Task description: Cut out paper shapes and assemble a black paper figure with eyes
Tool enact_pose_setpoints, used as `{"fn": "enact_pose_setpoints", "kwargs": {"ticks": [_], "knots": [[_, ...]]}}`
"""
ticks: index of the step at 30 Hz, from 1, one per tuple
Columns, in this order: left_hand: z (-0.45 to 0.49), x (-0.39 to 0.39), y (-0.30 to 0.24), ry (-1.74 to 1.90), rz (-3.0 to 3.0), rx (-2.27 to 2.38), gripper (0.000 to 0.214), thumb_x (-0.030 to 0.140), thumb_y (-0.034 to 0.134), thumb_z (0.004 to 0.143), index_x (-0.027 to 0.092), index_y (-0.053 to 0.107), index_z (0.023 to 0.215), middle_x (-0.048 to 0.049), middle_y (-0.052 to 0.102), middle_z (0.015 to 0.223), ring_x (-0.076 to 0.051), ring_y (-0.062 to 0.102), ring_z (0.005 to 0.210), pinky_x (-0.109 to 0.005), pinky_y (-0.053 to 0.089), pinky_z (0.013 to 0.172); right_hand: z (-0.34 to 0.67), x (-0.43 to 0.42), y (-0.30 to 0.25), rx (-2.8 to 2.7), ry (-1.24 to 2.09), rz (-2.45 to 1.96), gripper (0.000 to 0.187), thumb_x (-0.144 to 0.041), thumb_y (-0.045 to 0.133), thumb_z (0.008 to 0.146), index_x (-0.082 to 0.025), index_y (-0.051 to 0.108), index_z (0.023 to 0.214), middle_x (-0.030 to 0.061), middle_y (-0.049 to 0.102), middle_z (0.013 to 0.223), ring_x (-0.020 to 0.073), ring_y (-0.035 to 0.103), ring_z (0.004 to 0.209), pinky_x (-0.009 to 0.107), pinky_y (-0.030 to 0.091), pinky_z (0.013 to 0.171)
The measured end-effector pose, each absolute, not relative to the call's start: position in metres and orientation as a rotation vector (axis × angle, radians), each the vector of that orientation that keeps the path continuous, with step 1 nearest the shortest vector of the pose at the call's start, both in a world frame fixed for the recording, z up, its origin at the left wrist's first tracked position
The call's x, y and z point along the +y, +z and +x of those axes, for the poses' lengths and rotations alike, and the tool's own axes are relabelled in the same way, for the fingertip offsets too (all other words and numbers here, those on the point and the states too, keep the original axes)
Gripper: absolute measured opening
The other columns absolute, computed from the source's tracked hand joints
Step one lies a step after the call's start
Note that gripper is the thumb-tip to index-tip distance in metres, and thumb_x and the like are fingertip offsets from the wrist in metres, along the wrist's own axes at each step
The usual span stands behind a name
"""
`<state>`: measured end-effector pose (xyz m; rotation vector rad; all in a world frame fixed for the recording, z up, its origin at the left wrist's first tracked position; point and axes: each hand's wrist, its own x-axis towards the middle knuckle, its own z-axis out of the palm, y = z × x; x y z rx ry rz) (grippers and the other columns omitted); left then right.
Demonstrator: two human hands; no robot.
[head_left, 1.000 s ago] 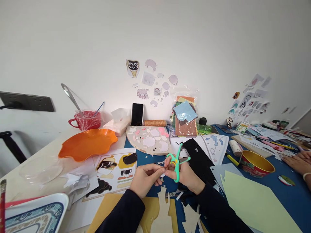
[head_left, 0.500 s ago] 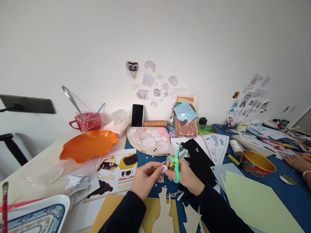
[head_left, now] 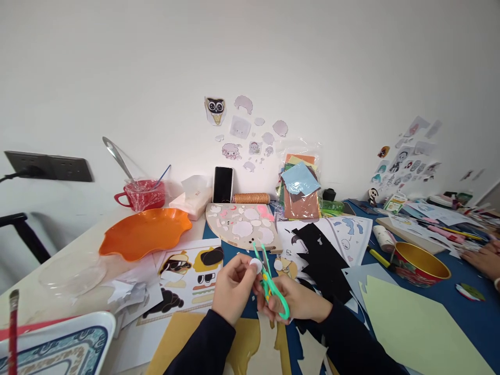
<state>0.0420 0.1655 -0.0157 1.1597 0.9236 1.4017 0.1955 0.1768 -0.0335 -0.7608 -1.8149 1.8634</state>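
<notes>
Here, the left hand [head_left: 233, 286] pinches a small white disc [head_left: 255, 265] between thumb and fingers at the near middle of the scene, while the right hand [head_left: 299, 299] grips green scissors [head_left: 269, 285], blades parted, just right of the disc. A pale board [head_left: 221, 227] lies beyond, black paper [head_left: 326, 268] to the right.

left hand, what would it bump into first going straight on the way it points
Probably the green scissors in the right hand, just past the white disc the left hand pinches, though depth is unclear.
</notes>
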Motion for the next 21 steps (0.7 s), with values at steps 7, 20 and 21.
{"fn": "enact_pose_setpoints", "kwargs": {"ticks": [7,20,21], "knots": [[0.0397,0.1658,-0.0164,1.412,1.219,0.906,0.021,0.031,0.057,0.077,0.017,0.047,0.065,0.0078,0.053,0.046,-0.007,0.051,0.040,-0.019,0.042,0.043,0.1986,0.1778,-0.0299,-1.857,1.859,-0.904,0.033,-0.043,0.064,0.074,-0.011,0.058,0.072,-0.0029,0.054,0.054,0.0023,0.037,0.035,0.015,0.028,0.033],[0.0351,0.1681,-0.0198,1.369,1.279,0.879,0.022,0.029,0.056,0.080,0.016,0.047,0.066,0.0079,0.054,0.047,-0.007,0.052,0.041,-0.020,0.043,0.044,0.1994,0.1779,-0.0257,-1.891,1.862,-0.895,0.033,-0.043,0.063,0.075,-0.010,0.059,0.072,-0.0028,0.055,0.055,0.0021,0.037,0.035,0.015,0.027,0.033],[0.0357,0.1676,-0.0197,1.374,1.276,0.879,0.021,0.029,0.056,0.081,0.016,0.047,0.066,0.0079,0.054,0.047,-0.007,0.052,0.041,-0.020,0.043,0.044,0.1993,0.1783,-0.0266,-1.888,1.867,-0.892,0.031,-0.041,0.063,0.076,-0.010,0.059,0.072,-0.0027,0.055,0.055,0.0022,0.037,0.035,0.015,0.027,0.033]]}}
